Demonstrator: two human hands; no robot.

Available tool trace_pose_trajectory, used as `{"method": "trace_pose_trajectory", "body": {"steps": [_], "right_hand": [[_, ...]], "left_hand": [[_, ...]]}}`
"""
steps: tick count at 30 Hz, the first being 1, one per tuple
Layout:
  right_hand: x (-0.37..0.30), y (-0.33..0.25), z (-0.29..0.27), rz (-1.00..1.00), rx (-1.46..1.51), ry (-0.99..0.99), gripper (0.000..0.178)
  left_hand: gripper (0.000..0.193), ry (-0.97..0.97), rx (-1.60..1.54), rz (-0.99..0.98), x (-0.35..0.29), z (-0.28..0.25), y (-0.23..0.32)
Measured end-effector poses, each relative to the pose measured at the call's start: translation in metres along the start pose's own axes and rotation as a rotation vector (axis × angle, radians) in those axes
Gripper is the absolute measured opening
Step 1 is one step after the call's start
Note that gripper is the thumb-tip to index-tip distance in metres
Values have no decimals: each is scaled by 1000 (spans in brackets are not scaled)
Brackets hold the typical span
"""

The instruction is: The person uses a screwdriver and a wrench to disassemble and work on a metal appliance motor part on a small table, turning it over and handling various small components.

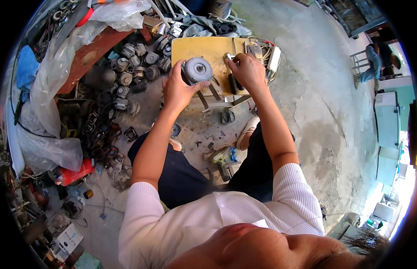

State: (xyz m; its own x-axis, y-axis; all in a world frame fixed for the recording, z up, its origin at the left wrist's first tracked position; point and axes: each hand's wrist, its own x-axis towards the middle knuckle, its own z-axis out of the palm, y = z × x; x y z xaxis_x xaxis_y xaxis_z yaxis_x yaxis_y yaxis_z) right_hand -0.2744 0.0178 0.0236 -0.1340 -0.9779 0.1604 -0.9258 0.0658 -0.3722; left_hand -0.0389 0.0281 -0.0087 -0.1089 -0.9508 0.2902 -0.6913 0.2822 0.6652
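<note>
My left hand (pixel 178 88) is wrapped round a grey, round electric motor (pixel 198 70), raised over the near left of a small yellow wooden table (pixel 190 47). The motor's round end with its central shaft faces up. At the table's right side, the fingers of my right hand (pixel 249 71) are curled over a black-handled tool (pixel 233 84). A shiny metal head (pixel 227 56) shows just beyond those fingers; the hand hides whether it joins the handle. Beside it stands a thin metal rod (pixel 234 45) lying flat on the tabletop.
Many used motors (pixel 126 78) are heaped on the floor at the left, near clear plastic sheeting (pixel 49 112). A green power drill (pixel 221 163) lies between my feet. Cables and a white power strip (pixel 273 59) are right of the table. Another person (pixel 372 62) is at the far right.
</note>
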Motion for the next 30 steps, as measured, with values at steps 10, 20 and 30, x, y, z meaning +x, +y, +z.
{"method": "trace_pose_trajectory", "body": {"steps": [10, 20, 30], "right_hand": [[0, -5, 27, 8, -91, -123, 36], [-21, 6, -13, 197, 1007, -286, 33], [-31, 3, -42, 307, 1090, -325, 28]], "left_hand": [[101, -160, 1, -105, 16, -18, -20], [106, -201, -322, -212, 35, -39, -55], [105, -285, -74, -61, 33, -39, -28]]}}
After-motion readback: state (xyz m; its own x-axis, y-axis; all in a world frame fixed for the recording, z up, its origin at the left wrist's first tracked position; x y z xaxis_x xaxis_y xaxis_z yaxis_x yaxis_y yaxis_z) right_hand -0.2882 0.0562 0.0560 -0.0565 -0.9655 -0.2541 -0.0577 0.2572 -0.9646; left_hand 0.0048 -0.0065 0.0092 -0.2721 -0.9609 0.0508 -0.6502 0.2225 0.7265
